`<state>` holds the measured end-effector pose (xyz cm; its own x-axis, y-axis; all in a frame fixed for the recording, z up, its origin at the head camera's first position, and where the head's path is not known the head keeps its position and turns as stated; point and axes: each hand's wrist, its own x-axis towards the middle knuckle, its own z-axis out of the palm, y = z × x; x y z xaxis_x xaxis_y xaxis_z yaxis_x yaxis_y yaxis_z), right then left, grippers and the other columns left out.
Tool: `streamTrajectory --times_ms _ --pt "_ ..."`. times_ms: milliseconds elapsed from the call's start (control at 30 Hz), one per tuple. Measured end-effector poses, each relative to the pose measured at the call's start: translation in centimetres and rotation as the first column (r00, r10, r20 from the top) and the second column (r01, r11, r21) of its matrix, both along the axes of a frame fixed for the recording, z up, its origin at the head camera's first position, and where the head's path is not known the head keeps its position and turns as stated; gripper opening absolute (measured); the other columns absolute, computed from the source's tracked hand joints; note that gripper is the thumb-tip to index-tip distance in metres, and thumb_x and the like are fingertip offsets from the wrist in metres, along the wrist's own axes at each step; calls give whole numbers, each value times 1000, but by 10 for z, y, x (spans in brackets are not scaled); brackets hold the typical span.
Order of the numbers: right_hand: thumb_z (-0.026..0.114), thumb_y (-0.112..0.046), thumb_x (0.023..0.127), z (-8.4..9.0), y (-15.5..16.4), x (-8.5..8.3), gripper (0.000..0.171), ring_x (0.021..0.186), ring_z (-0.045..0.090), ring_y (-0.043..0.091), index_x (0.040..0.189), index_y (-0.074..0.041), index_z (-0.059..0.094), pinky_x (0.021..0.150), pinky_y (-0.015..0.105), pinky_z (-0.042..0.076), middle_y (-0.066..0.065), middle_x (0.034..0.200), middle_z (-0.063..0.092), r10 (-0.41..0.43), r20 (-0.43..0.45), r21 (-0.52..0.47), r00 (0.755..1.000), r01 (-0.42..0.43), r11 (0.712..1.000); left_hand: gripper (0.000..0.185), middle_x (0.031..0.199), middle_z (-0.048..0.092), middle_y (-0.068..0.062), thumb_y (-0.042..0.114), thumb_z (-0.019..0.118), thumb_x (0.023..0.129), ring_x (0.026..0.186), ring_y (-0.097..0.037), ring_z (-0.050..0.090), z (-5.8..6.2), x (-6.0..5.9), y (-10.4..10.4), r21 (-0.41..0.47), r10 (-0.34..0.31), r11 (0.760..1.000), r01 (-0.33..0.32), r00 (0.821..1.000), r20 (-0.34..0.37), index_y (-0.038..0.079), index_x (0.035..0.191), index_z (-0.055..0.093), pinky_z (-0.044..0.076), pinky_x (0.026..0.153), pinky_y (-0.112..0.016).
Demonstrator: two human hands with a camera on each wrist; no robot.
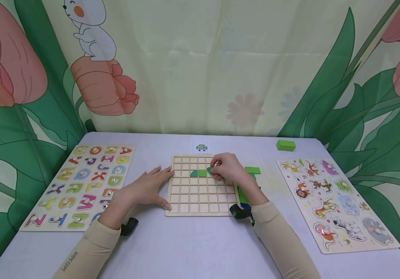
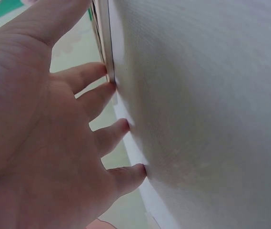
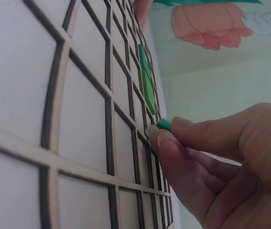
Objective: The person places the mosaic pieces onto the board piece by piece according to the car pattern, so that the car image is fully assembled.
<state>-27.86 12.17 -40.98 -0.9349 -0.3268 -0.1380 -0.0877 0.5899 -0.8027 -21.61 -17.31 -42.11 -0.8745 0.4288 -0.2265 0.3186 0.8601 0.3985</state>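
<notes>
Green piece (image 3: 164, 124) sits pinched in the right hand (image 1: 228, 167) over the grid board (image 1: 202, 201); the left hand (image 1: 147, 186) lies flat, fingers straight, steadying the board's edge.

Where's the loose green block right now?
In the head view the green block lies at the table's far right, just above the animal puzzle and right of the grid board.

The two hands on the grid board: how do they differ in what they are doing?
The left hand lies flat with straight, spread fingers, its fingertips against the edge of the grid board. The right hand is curled and pinches a small green piece between thumb and finger. The left hand rests beside the board; the right hand is over its upper rows, beside the green pieces already in cells. Both wear beige sleeves.
</notes>
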Motion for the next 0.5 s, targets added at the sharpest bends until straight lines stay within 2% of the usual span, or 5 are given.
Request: streamTrajectory --times_ms 300,500 --pt "70 -4 88 1 -6 5 3 54 63 20 90 -2 69 49 26 51 13 73 67 -5 -30 59 1000 6 998 117 167 23 -3 60 87 60 155 -37 13 2 0 1 6 2 1000 -2 1000 1 17 156 34 16 118 -70" --pt "73 -5 86 2 -10 6 8 57 59 17 83 -4 66 51 24 47 9 74 66 20 -83 145 996 -8 989 118 167 23 -2 61 87 60 155 -37 13 0 0 0 1 2 1000 -2 1000 -2 18 156 34 17 118 -70"
